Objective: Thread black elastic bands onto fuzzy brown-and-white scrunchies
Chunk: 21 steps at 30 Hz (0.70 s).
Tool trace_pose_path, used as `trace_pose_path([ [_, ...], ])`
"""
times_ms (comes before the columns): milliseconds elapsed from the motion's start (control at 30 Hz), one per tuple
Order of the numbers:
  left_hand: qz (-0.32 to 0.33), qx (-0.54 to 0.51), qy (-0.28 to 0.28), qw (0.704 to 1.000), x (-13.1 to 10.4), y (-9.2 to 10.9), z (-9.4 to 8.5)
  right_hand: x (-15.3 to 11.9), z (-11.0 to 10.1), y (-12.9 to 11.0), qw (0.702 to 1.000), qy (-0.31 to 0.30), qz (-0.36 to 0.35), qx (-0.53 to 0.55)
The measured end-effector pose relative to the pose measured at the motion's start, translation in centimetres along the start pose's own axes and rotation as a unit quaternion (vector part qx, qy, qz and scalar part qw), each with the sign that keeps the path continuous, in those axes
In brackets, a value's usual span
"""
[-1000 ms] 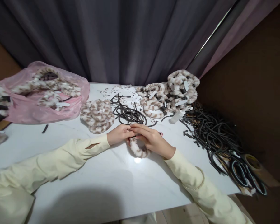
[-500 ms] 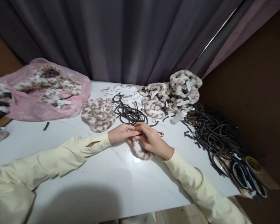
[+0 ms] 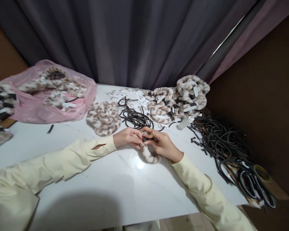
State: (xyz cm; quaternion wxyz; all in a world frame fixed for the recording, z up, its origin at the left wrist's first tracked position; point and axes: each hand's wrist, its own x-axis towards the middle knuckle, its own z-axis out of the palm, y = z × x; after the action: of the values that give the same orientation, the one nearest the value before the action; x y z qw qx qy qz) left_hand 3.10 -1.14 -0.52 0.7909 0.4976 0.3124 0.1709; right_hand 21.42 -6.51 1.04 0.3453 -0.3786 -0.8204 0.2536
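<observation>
Between my hands is a furry ring (image 3: 149, 156), white with brown spots, its lower loop hanging toward me above the white table. My left hand (image 3: 129, 137) pinches its left side with closed fingers. My right hand (image 3: 162, 142) grips the ring from the right, thumb and forefinger curled round it. A dark part shows between the two sets of fingertips; its details are too small to make out. Just beyond my hands lies a tangle of black cords (image 3: 137, 118). To the left of the cords rests a pile of spotted furry strips (image 3: 104, 118).
A pink plastic bag (image 3: 84, 110) with furry pieces stands at the left. Furry rings with white tags (image 3: 190, 108) are heaped at the back right, beside a small white bottle (image 3: 185, 122). Many black tubes (image 3: 221, 144) cover the right edge. A dark curtain (image 3: 115, 41) hangs behind.
My fingers have shifted a little on the furry ring, and a dark part now shows between them. The whole view has moved slightly.
</observation>
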Motion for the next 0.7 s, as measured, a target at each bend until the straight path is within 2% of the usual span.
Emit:
trace_pose_path([
  [333, 0.022, -0.017, 0.05, 0.998, -0.1, -0.1, 0.7, 0.1, 0.2, 0.0, 0.999, -0.002, -0.013, -0.044],
  [500, 0.06, 0.052, 0.101, 0.992, -0.2, -0.3, 1.6, 0.1, 0.6, -0.1, 0.993, -0.014, -0.011, -0.113],
  [700, 0.074, 0.067, 0.1, 0.99, -0.1, -0.6, 1.6, 0.0, 0.7, -0.2, 0.993, -0.031, -0.017, -0.109],
])
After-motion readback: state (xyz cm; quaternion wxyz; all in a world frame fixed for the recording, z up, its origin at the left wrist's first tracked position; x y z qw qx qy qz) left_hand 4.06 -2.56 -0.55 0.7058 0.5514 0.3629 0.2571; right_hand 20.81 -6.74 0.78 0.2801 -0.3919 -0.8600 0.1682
